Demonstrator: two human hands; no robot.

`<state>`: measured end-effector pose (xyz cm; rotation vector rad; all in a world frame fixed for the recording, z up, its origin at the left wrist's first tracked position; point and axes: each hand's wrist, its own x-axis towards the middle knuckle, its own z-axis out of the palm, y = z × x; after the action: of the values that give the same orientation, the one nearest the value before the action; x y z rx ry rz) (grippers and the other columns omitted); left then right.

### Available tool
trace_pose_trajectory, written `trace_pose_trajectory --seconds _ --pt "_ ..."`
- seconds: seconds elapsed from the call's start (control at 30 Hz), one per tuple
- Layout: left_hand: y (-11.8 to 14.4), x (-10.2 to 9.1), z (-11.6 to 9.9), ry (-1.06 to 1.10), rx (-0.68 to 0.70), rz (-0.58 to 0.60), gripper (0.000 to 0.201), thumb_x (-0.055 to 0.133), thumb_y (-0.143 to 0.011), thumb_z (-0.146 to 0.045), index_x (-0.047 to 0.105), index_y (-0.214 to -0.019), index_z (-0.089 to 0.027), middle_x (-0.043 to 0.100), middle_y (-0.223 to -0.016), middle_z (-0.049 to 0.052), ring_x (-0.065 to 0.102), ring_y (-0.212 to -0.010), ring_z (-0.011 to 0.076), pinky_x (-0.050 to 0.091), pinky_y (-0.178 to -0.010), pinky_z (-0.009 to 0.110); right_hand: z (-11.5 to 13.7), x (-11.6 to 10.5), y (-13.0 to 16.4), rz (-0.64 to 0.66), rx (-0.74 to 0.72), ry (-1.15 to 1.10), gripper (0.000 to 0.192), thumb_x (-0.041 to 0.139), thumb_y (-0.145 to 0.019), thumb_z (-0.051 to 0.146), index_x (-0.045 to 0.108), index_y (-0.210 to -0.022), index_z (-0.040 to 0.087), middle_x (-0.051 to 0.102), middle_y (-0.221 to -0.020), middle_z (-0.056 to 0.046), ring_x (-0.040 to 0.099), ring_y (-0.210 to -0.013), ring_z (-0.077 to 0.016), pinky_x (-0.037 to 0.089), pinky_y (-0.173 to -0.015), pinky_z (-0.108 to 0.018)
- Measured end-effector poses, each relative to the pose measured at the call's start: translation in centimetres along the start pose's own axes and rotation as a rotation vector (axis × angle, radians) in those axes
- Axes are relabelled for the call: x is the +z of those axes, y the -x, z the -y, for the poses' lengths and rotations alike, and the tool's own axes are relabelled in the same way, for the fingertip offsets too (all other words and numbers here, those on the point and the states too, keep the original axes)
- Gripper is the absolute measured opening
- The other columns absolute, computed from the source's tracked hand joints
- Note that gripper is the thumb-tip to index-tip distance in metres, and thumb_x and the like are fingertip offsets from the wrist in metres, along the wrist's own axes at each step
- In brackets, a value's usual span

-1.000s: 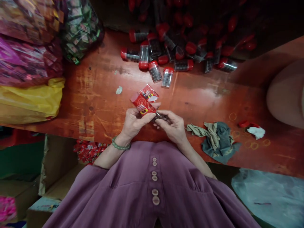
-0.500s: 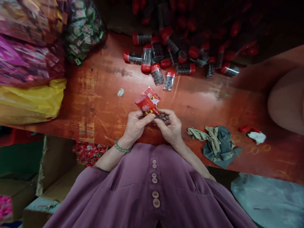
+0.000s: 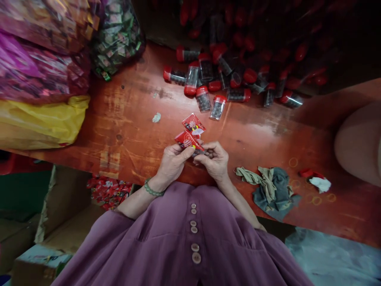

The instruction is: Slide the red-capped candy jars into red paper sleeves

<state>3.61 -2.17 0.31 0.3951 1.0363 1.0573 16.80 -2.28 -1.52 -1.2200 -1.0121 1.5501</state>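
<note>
My left hand (image 3: 171, 163) pinches red printed sachets (image 3: 190, 133) above the near edge of the red-brown wooden table (image 3: 253, 131). My right hand (image 3: 214, 161) is closed around a small clear bottle (image 3: 202, 153) of dark contents, mostly hidden by the fingers, and it touches the sachets' lower end. Both hands meet just in front of my purple buttoned shirt. A green bead bracelet (image 3: 152, 190) sits on my left wrist.
Several clear red-capped bottles (image 3: 218, 85) lie in a heap at the table's far side. Bags of wrapped packets (image 3: 44, 67) fill the left. A crumpled cloth (image 3: 270, 188) and rubber bands (image 3: 317, 200) lie to the right. A box of red sachets (image 3: 108, 190) stands below left.
The hands have drawn slightly closer together and the sachets sit lower against my fingers. The view has shifted, so the table and bottles appear lower in the picture.
</note>
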Motion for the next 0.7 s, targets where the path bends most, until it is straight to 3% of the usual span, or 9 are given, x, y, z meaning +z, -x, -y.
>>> trace_pose_trajectory --seconds 0.2,0.3,0.4,0.47,0.53,0.63,0.7 --pt "0.6 -1.3 0.4 -0.031 0.029 -0.035 0.027 0.085 -0.065 -0.041 0.078 -0.081 -0.02 0.077 -0.079 0.003 0.068 -0.07 0.014 0.056 -0.073 0.027 -0.9 0.5 0.1 0.01 -0.115 0.161 0.042 0.083 -0.068 0.051 0.052 -0.071 0.023 0.059 -0.059 0.007 0.052 -0.047 -0.0086 0.044 -0.048 -0.023" --pt "1.5 -2.4 -0.3 -0.104 0.028 -0.068 0.026 0.086 -0.063 -0.039 0.078 -0.078 -0.019 0.078 -0.08 0.003 0.069 -0.071 0.0154 0.057 -0.075 0.028 -0.9 0.7 0.2 0.124 -0.168 0.275 0.043 0.08 -0.07 0.054 0.052 -0.069 0.022 0.057 -0.058 0.007 0.046 -0.048 -0.0075 0.041 -0.049 -0.023" --pt "3.7 -4.3 -1.8 -0.199 0.026 -0.117 0.025 0.085 -0.064 -0.037 0.078 -0.079 -0.018 0.078 -0.086 0.006 0.071 -0.076 0.0191 0.059 -0.079 0.033 -0.4 0.3 0.1 0.288 -0.27 0.406 0.038 0.076 -0.076 0.053 0.057 -0.072 0.021 0.058 -0.06 0.006 0.048 -0.05 -0.0081 0.043 -0.052 -0.023" --pt "6.1 -6.5 -3.1 -0.302 0.029 -0.214 0.023 0.083 -0.067 -0.037 0.078 -0.08 -0.018 0.078 -0.092 0.007 0.072 -0.08 0.022 0.059 -0.08 0.036 0.0 -0.3 -0.2 0.275 -0.381 0.552 0.032 0.072 -0.082 0.051 0.062 -0.079 0.02 0.064 -0.068 0.002 0.056 -0.059 -0.0112 0.047 -0.06 -0.025" --pt "8.9 -9.3 -4.6 -0.48 0.042 -0.393 0.023 0.083 -0.066 -0.039 0.078 -0.08 -0.02 0.078 -0.091 0.006 0.072 -0.081 0.024 0.059 -0.077 0.036 0.3 -1.2 -0.8 0.16 -0.482 0.746 0.027 0.067 -0.087 0.047 0.065 -0.089 0.021 0.07 -0.081 -0.003 0.064 -0.075 -0.0168 0.051 -0.072 -0.031" --pt "13.1 -14.1 -7.0 -0.931 -0.114 -0.7 0.032 0.084 -0.057 -0.053 0.075 -0.075 -0.029 0.075 -0.071 -0.003 0.067 -0.065 0.0247 0.056 -0.064 0.039 0.5 -2.3 -1.9 0.04 -0.518 1.023 0.03 0.061 -0.092 0.046 0.067 -0.108 0.021 0.073 -0.106 -0.011 0.065 -0.101 -0.0254 0.048 -0.089 -0.041" --pt "15.6 -17.0 -8.4 -1.277 -0.143 -0.692 0.026 0.075 -0.066 -0.058 0.072 -0.072 -0.033 0.069 -0.06 -0.008 0.062 -0.056 0.0243 0.05 -0.058 0.039 0.4 -2.5 -2.5 0.051 -0.493 1.144 0.038 0.059 -0.093 0.047 0.064 -0.118 0.019 0.07 -0.118 -0.014 0.061 -0.114 -0.0286 0.044 -0.096 -0.045"
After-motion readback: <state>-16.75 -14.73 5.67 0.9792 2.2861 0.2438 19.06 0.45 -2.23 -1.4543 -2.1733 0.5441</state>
